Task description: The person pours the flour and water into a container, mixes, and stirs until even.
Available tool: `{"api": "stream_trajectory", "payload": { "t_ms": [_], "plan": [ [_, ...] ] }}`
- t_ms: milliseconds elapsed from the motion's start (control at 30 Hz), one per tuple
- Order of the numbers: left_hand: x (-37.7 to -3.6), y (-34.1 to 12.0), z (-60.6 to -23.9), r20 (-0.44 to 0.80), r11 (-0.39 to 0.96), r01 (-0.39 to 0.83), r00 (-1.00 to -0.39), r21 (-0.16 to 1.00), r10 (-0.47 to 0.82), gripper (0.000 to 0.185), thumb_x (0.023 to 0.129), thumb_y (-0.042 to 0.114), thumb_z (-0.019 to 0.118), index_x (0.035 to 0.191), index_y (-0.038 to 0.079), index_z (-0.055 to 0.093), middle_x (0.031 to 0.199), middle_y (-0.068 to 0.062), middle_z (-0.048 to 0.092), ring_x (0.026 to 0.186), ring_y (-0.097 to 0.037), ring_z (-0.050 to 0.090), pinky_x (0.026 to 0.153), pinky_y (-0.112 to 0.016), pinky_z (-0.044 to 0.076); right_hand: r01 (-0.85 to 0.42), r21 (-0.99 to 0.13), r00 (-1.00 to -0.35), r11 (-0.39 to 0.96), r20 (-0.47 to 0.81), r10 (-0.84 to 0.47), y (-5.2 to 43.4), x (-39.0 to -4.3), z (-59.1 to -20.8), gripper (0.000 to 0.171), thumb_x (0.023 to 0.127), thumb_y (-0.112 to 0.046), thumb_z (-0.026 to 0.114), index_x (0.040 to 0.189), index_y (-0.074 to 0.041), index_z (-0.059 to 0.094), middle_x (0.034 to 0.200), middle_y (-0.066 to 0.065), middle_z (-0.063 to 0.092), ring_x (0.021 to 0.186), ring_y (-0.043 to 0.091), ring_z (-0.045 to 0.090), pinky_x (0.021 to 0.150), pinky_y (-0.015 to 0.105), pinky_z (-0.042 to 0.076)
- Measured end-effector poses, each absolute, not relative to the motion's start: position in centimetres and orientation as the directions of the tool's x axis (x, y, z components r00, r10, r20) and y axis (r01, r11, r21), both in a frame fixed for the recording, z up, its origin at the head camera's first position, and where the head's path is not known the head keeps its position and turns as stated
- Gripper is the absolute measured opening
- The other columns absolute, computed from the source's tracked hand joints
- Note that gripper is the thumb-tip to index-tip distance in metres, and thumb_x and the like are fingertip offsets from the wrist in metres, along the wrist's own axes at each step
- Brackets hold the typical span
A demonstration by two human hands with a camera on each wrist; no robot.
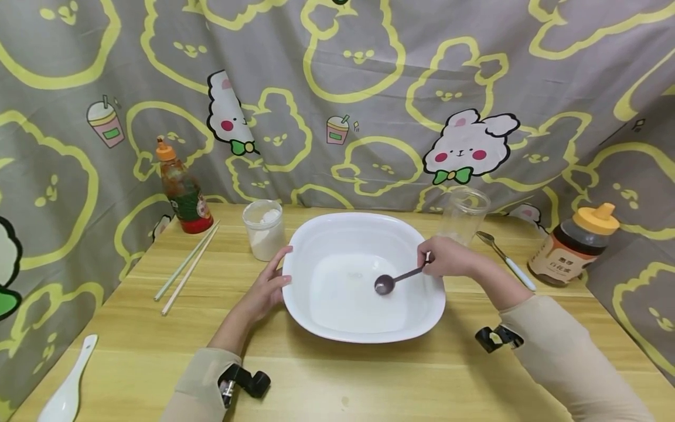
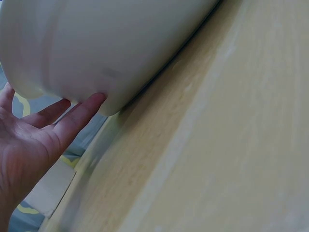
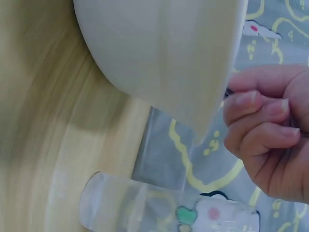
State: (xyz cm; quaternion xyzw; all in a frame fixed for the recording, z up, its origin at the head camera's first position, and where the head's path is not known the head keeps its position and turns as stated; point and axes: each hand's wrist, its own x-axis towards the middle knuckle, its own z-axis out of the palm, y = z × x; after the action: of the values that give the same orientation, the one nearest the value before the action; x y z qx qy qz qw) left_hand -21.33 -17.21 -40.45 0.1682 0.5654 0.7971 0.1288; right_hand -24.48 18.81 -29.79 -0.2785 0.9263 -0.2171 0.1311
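A large white basin (image 1: 364, 334) stands at the middle of the wooden table, with some white powder or liquid across its bottom. My left hand (image 1: 266, 291) lies at its left side, extended fingers touching the rim and, in the left wrist view, the outer wall (image 2: 108, 53). Over the right rim, my right hand (image 1: 447, 257) pinches the handle of a dark measuring spoon (image 1: 385, 285), whose bowl hangs inside the basin. The right wrist view shows the curled fingers (image 3: 263, 137) beside the rim; the basin hides most of the spoon there.
Behind the basin stand a jar of white powder (image 1: 263, 237) and a clear jar (image 1: 464, 217). Chopsticks (image 1: 190, 269), a red sauce bottle (image 1: 184, 196) and a white spoon (image 1: 68, 387) are leftward. Rightward are a small blue-handled tool (image 1: 514, 266) and a honey bottle (image 1: 566, 252).
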Motion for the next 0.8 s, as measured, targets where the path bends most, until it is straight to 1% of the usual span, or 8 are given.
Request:
{"api": "stream_trajectory", "payload": {
  "t_ms": [100, 200, 333, 467, 567, 633, 800],
  "plan": [
    [-21.3, -17.2, -40.4, 0.123, -0.327, -0.012, -0.912, 0.945, 0.391, 0.064, 0.082, 0.005, 0.044, 0.137, 0.018, 0.015, 0.126, -0.031, 0.022, 0.097, -0.034, 0.046, 0.068, -0.040, 0.048, -0.409, -0.469, -0.853, 0.783, -0.109, -0.511, 18.4, -25.1, -30.0, 0.007, 0.070, 0.003, 0.056, 0.070, -0.004, 0.058, 0.060, 0.000, 0.052, 0.050, 0.013, 0.044, 0.044, 0.025, 0.038],
    [-21.3, -17.2, -40.4, 0.125, -0.323, -0.008, -0.913, 0.946, 0.389, 0.065, 0.081, 0.005, 0.045, 0.138, 0.017, 0.014, 0.126, -0.031, 0.022, 0.097, -0.033, 0.047, 0.068, -0.040, 0.048, -0.360, -0.509, -0.876, 0.782, -0.105, -0.471, 17.5, -25.7, -30.8, 0.005, 0.072, 0.001, 0.056, 0.073, -0.004, 0.058, 0.059, 0.001, 0.052, 0.050, 0.013, 0.045, 0.045, 0.025, 0.037],
    [-21.4, -17.2, -40.5, 0.133, -0.319, -0.001, -0.907, 0.948, 0.400, 0.066, 0.081, 0.007, 0.046, 0.138, 0.017, 0.013, 0.127, -0.033, 0.020, 0.100, -0.036, 0.045, 0.070, -0.041, 0.047, -0.308, -0.620, -0.866, 0.721, -0.131, -0.482, 15.9, -26.2, -32.1, 0.004, 0.075, 0.000, 0.056, 0.077, -0.001, 0.058, 0.052, 0.001, 0.048, 0.045, 0.012, 0.040, 0.043, 0.023, 0.033],
    [-21.3, -17.1, -40.5, 0.133, -0.318, -0.003, -0.905, 0.948, 0.405, 0.066, 0.081, 0.007, 0.045, 0.138, 0.018, 0.014, 0.126, -0.034, 0.020, 0.100, -0.037, 0.044, 0.070, -0.041, 0.047, -0.303, -0.672, -0.827, 0.675, -0.166, -0.537, 15.3, -25.8, -32.7, 0.005, 0.076, 0.000, 0.055, 0.079, 0.000, 0.059, 0.048, 0.001, 0.046, 0.042, 0.011, 0.036, 0.041, 0.022, 0.029],
    [-21.3, -17.0, -40.5, 0.130, -0.318, -0.003, -0.909, 0.948, 0.397, 0.065, 0.081, 0.006, 0.045, 0.137, 0.018, 0.015, 0.125, -0.033, 0.022, 0.098, -0.035, 0.045, 0.070, -0.040, 0.048, -0.318, -0.654, -0.810, 0.686, -0.189, -0.555, 15.6, -25.2, -32.3, 0.005, 0.075, 0.001, 0.056, 0.076, -0.003, 0.059, 0.050, 0.001, 0.048, 0.044, 0.011, 0.039, 0.042, 0.023, 0.031],
    [-21.3, -17.1, -40.4, 0.128, -0.320, -0.004, -0.912, 0.947, 0.391, 0.064, 0.081, 0.006, 0.044, 0.137, 0.018, 0.015, 0.124, -0.032, 0.023, 0.097, -0.034, 0.046, 0.069, -0.040, 0.048, -0.335, -0.627, -0.812, 0.703, -0.187, -0.554, 16.3, -25.0, -31.9, 0.006, 0.074, 0.001, 0.056, 0.074, -0.004, 0.058, 0.052, 0.001, 0.050, 0.045, 0.011, 0.041, 0.043, 0.023, 0.033],
    [-21.4, -17.1, -40.5, 0.127, -0.320, -0.005, -0.912, 0.947, 0.389, 0.064, 0.081, 0.006, 0.045, 0.137, 0.017, 0.016, 0.123, -0.030, 0.025, 0.095, -0.032, 0.047, 0.069, -0.041, 0.048, -0.384, -0.515, -0.856, 0.767, -0.113, -0.504, 17.6, -24.8, -31.1, 0.008, 0.071, 0.003, 0.057, 0.069, -0.006, 0.056, 0.059, 0.002, 0.053, 0.048, 0.012, 0.045, 0.043, 0.024, 0.037]
  ]
}}
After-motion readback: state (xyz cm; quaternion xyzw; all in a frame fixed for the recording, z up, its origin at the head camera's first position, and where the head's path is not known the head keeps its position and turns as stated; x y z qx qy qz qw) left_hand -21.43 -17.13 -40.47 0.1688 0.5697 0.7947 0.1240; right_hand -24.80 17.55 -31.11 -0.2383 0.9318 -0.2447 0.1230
